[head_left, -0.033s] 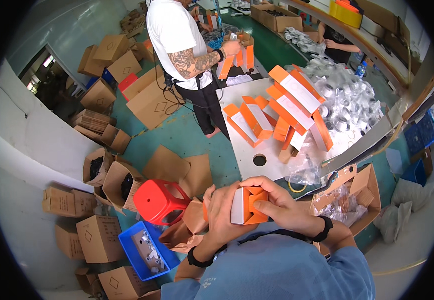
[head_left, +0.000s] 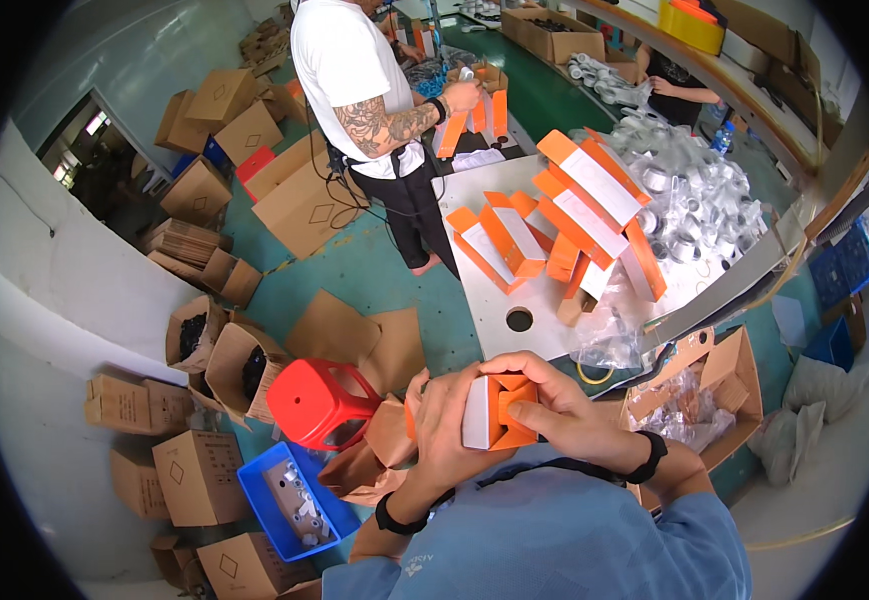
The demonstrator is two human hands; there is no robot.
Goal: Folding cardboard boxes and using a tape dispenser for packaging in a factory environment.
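Note:
I hold a small orange-and-white carton (head_left: 496,411) in both hands, close to my chest. My left hand (head_left: 442,425) wraps its white side. My right hand (head_left: 567,412) grips the orange end, fingers on its open flaps. Just beyond my hands is a white table (head_left: 485,300) with a round hole. Several more orange-and-white cartons (head_left: 575,225) lie stacked on the table, apart from my hands.
Bagged metal parts (head_left: 700,195) are heaped on the table's right. A person in a white shirt (head_left: 350,75) stands at the far end handling orange cartons (head_left: 475,112). A red stool (head_left: 317,400), a blue crate (head_left: 295,500) and cardboard boxes (head_left: 195,475) crowd the green floor at left. An open box (head_left: 700,400) sits at right.

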